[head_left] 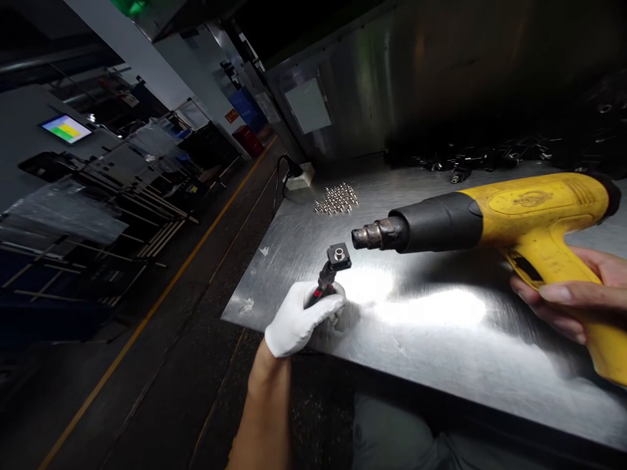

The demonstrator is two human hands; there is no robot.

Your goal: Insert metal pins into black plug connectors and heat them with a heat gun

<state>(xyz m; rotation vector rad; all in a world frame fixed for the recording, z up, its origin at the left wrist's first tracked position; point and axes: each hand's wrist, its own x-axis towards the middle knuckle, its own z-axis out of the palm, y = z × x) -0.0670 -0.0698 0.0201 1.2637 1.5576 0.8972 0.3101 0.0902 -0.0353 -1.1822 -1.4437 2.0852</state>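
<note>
Nearest, at the right, the bare right hand (588,287) has its grip closed around the handle of 1 yellow heat gun (533,202); whether the trigger is pressed, I cannot tell. The gun is off the steel surface (416,339), its stepped nozzle (379,234) pointing left.

Left of the heat gun, the white-gloved left hand (298,320) has its grip wrapped shut on 1 pliers-like tool (324,281) with a red mark. At the tool's tip, just beside the nozzle but apart from it, sits 1 black square block (333,249) with a metal bushing (339,256) in its top.

To work well here, I'd hold the block steady, aim the nozzle squarely at the bushing without contact, and keep the gloved fingers out of the airflow.

Beyond the nozzle lie small metal fittings (337,199); farther off are a power strip (301,177) and dark parts (460,171).
</note>
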